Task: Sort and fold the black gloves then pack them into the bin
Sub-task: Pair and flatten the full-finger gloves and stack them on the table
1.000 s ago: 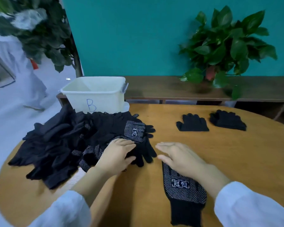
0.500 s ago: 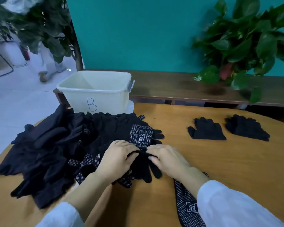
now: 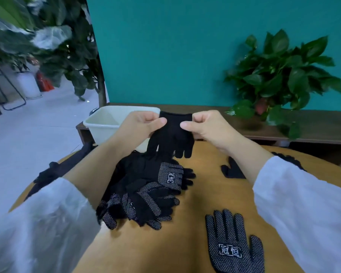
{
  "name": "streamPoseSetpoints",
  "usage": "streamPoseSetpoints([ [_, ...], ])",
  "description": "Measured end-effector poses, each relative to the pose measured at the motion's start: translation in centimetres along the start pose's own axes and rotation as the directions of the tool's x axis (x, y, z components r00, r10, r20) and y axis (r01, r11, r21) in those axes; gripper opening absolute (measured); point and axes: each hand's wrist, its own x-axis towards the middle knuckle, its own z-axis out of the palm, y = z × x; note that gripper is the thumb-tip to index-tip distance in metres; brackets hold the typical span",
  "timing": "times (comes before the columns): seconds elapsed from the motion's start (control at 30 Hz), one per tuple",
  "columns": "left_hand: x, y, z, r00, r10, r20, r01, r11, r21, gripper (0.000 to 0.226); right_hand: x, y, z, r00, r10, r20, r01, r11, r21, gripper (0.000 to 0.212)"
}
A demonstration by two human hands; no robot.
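Both hands are raised at the centre of the frame, each pinching one corner of the cuff of a plain glove [image 3: 171,134]: the left hand [image 3: 140,125] grips the left corner between thumb and curled fingers, the right hand [image 3: 203,127] the right corner in the same manner. Held by its cuff, the plain glove hangs with its fingers pointing down, apparently so that its shape and surface can be checked and matched before folding. It is black, knitted, and shows no dots on the side facing the camera. Directly below it, at mid-frame, lies the pile of gloves [image 3: 146,190], loosely heaped on the counter [image 3: 201,194]; several of these show a white dot pattern and one bears a white printed label. A single dotted glove [image 3: 234,243] lies flat and apart at the lower right of the frame, palm side up with its fingers toward the pile, probably set aside as one half of a pair. Two more dark gloves [image 3: 232,170] lie further back at the right, partly hidden behind the right sleeve. The bin [image 3: 106,123], white and open-topped, stands behind the left hand at the far edge of the counter; what shows of its inside holds no gloves, so packing appears not yet begun. A leafy plant [image 3: 280,75] stands on the shelf at the upper right.
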Motion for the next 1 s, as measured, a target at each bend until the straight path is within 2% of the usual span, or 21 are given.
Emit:
streamPoseSetpoints([
  [0.2,-2.2,1.3,1.9,0.998,-0.026,0.065,0.028,0.999,-0.038,0.026,-3.7,-1.6,-1.2,0.996,0.072,0.055,-0.069,0.996,-0.053,0.043],
  [0.3,-3.5,1.5,3.2,0.993,-0.030,0.118,0.039,0.997,-0.068,0.033,-6.0,-1.3,-1.9,0.993,0.110,0.051,-0.106,0.991,-0.077,0.054],
  [0.43,-5.1,1.4,5.4,0.988,-0.040,0.150,0.047,0.998,-0.046,0.028,-8.6,-0.1,-2.4,0.990,0.141,0.023,-0.139,0.989,-0.053,0.033],
  [0.57,-6.2,1.7,7.3,0.984,-0.062,0.164,0.075,0.994,-0.076,0.030,-10.2,1.0,-3.2,0.985,0.171,-0.002,-0.171,0.985,-0.023,0.042],
  [0.77,-6.7,2.4,9.0,0.985,-0.043,0.168,0.055,0.996,-0.067,0.035,-11.7,1.6,-4.4,0.983,0.180,-0.035,-0.182,0.983,-0.034,0.036],
  [0.87,-6.4,2.7,10.1,0.996,-0.051,0.071,0.054,0.997,-0.048,0.023,-11.9,2.0,-4.8,0.981,0.158,-0.113,-0.162,0.986,-0.031,0.042],
  [0.93,-6.3,2.8,11.0,0.991,-0.036,-0.132,0.041,0.998,0.038,0.011,-11.8,2.6,-4.9,0.961,0.126,-0.247,-0.145,0.988,-0.060,0.051],
  [1.0,-6.4,3.0,11.9,0.956,-0.006,-0.295,0.042,0.992,0.116,0.008,-11.7,3.2,-4.8,0.934,0.077,-0.348,-0.117,0.988,-0.096,0.048],
])
